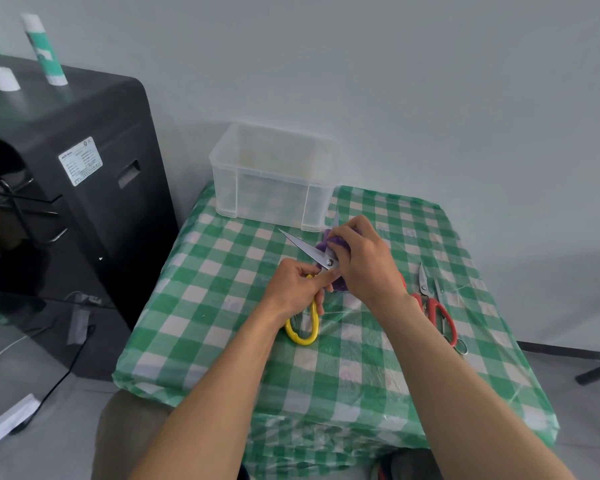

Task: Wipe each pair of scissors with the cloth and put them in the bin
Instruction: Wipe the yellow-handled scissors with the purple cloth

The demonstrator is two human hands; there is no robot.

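Just in front of the bin [267, 188], our left hand [293, 291] grips the yellow-handled scissors [312, 252] by their plastic loops. Our right hand [364, 261] pinches the fuzzy purple cloth [326, 244] round one steel blade. We judge this the first pair: the translucent bin looks empty, and the red-handled scissors [437, 313] lie nearer us, right of the bin, on the glossy checked tablecloth [222, 306], yet to be wiped.
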